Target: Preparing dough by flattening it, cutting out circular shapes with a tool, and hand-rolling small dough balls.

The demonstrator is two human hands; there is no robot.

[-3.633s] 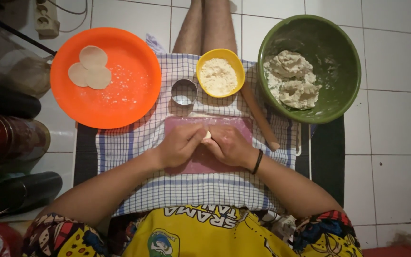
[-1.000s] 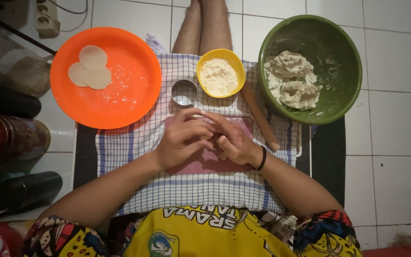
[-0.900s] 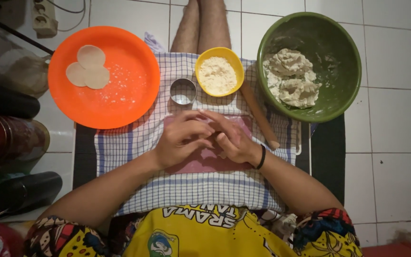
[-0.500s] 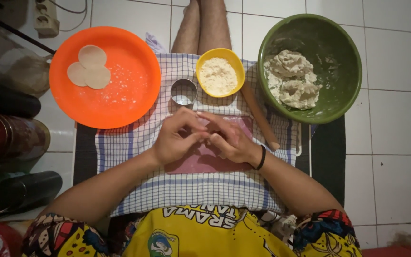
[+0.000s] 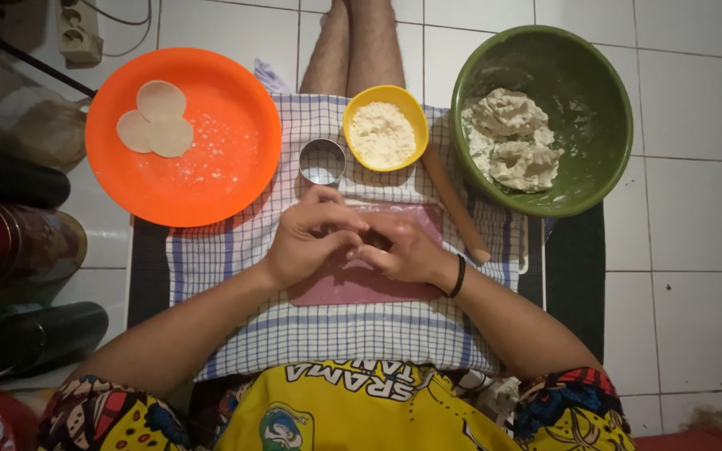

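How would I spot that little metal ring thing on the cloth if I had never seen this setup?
Start at the big orange plate on the left, then move right along the checked cloth towards the small yellow bowl of flour. Between them, just above the left hand, stands the metal ring cutter. It is the only shiny, silvery, open round thing there, smaller than any bowl.

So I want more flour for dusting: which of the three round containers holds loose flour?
The small yellow bowl, between the orange plate of flat discs and the green bowl of lumpy dough.
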